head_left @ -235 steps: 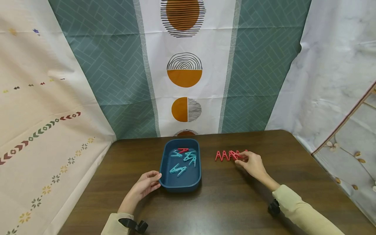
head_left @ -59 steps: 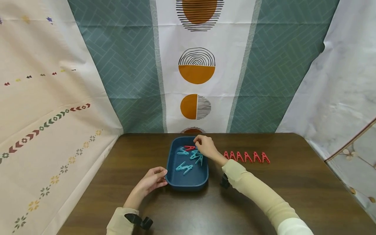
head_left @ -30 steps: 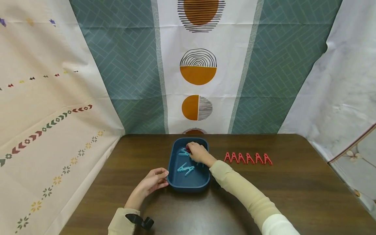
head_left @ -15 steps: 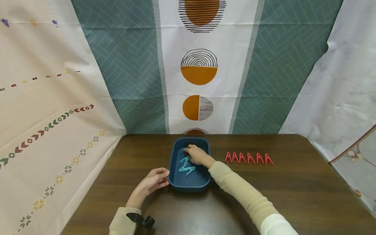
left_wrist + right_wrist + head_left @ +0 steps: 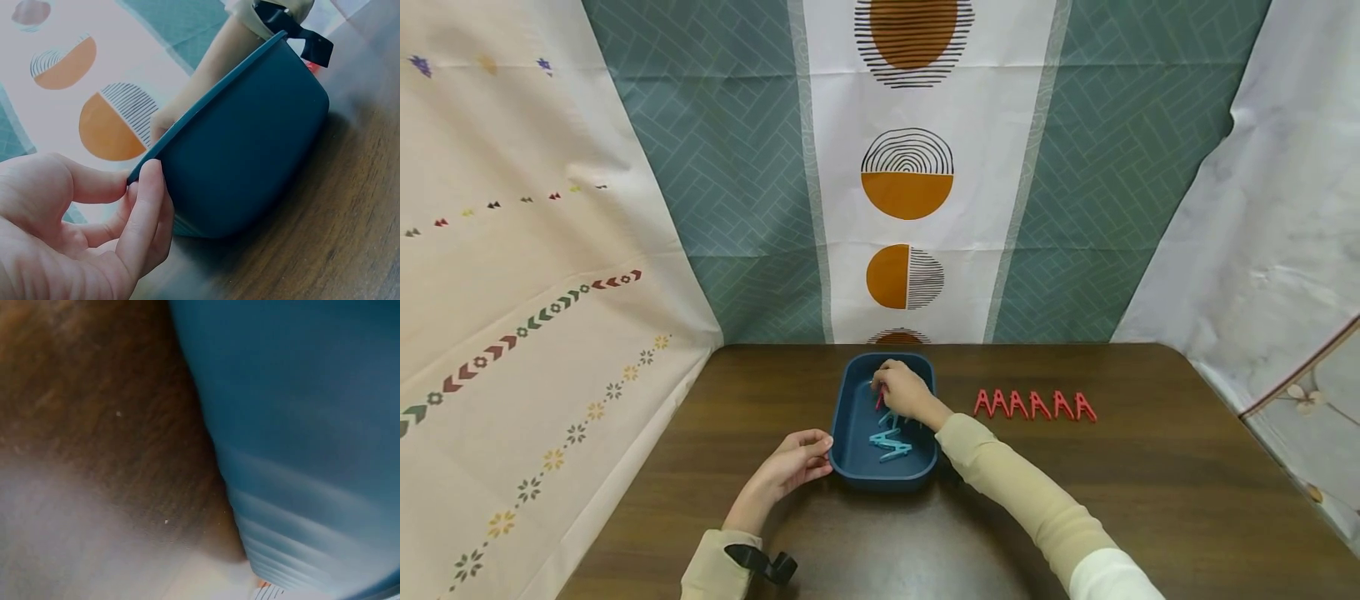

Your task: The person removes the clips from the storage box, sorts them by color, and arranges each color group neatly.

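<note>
My left hand (image 5: 797, 460) pinches the near left rim of a blue plastic bin (image 5: 856, 467). In the left wrist view, the thumb and fingers of the left hand (image 5: 119, 219) grip the bin's edge (image 5: 250, 125). Inside the bin, my right hand (image 5: 904, 392) reaches down at the far end and pinches a red clothespin (image 5: 880, 398), which is mostly covered by the fingers. Light blue clothespins (image 5: 891, 446) lie jumbled just in front of that hand, some partly hidden beneath it. The right wrist view has only the bin's outer wall (image 5: 300, 425), without the hand.
Several red clothespins (image 5: 1033, 405) stand in a row on the brown wooden table (image 5: 1037, 492), right of the bin. A patterned cloth (image 5: 910, 250) hangs behind the table's far edge.
My right hand has gone from the red row on the table into the bin and taken the red clothespin there. The light blue clothespins have shifted. The left hand keeps the rim.
</note>
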The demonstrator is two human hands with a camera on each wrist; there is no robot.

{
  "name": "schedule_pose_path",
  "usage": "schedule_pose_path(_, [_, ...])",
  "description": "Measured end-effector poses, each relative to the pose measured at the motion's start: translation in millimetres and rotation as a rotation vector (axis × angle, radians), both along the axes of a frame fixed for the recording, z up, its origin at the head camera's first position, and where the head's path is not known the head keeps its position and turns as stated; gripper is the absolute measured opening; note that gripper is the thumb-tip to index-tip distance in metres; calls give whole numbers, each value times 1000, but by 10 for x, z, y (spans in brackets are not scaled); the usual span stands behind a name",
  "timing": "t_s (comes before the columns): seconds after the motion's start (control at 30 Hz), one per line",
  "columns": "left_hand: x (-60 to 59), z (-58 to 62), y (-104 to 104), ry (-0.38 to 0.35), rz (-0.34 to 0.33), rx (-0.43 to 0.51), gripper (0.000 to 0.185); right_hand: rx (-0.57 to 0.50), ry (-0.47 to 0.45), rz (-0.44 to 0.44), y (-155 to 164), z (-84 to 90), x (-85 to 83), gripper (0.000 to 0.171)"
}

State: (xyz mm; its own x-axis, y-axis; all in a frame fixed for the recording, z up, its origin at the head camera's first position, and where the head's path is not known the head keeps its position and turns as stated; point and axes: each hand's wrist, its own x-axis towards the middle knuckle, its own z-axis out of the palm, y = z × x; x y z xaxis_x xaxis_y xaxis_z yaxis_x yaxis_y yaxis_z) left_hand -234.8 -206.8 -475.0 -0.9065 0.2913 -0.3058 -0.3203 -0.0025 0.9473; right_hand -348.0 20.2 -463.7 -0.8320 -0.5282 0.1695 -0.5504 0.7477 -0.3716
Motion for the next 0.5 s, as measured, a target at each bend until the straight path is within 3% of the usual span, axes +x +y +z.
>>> schedule_pose_path(0.1, [5, 2, 6, 2, 9, -1, 17, 41, 13, -155, -8, 3, 23, 21])
schedule_pose_path(0.17, [9, 3, 11, -2, 13, -1, 17, 90, 4, -214, -12, -7, 32, 28])
schedule_pose_path(0.33, [20, 6, 32, -14, 15, 8, 16, 145, -38, -230, -12, -60, 36, 45])
schedule_pose_path(0.5, [18, 11, 49, -13, 21, 4, 17, 200, -42, -227, -15, -95, 21, 47])
